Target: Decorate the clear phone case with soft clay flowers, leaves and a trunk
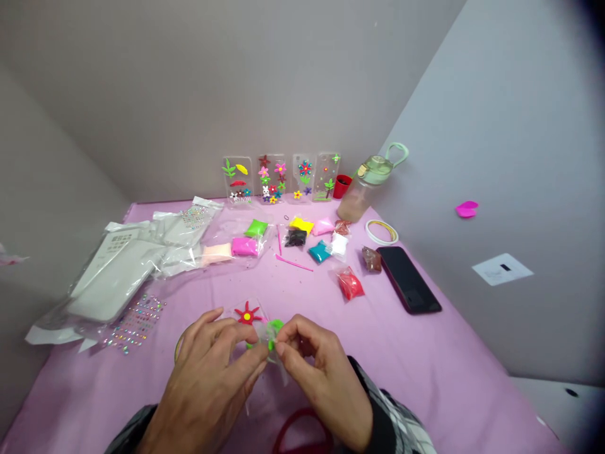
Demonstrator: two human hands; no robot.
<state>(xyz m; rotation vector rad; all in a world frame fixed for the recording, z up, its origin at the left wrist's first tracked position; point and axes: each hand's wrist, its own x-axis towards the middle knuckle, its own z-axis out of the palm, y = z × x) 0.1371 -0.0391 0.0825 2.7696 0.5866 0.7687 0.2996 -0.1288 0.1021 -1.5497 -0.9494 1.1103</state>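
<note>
Our left hand (215, 369) has thumb and forefinger closed on the left side of a small clear bag (265, 334), toward the near edge of the worktop (401, 372), roughly midway between its left and right edges. To handle this film well, we should let that hand be the steady anchor, its fingers lifted off the red clay flower (246, 314) just beyond them, since a knuckle could flatten a petal. Our right hand (314, 369) pinches the bag's right side between thumb and forefinger, beside the green clay (276, 326). We would do best to work it with small, slow pulls and a light touch; the clay is probably soft and would take fingerprints or smear.

As for looks, the flower at left has narrow, pointed red petals around a yellow centre, and lies on what seems to be a clear sheet or case. To its right, the bag is thin, cloudy and crumpled, with bright green showing through and beside it. Our fingers cover much of it, so we cannot tell the clay's full shape.
</note>
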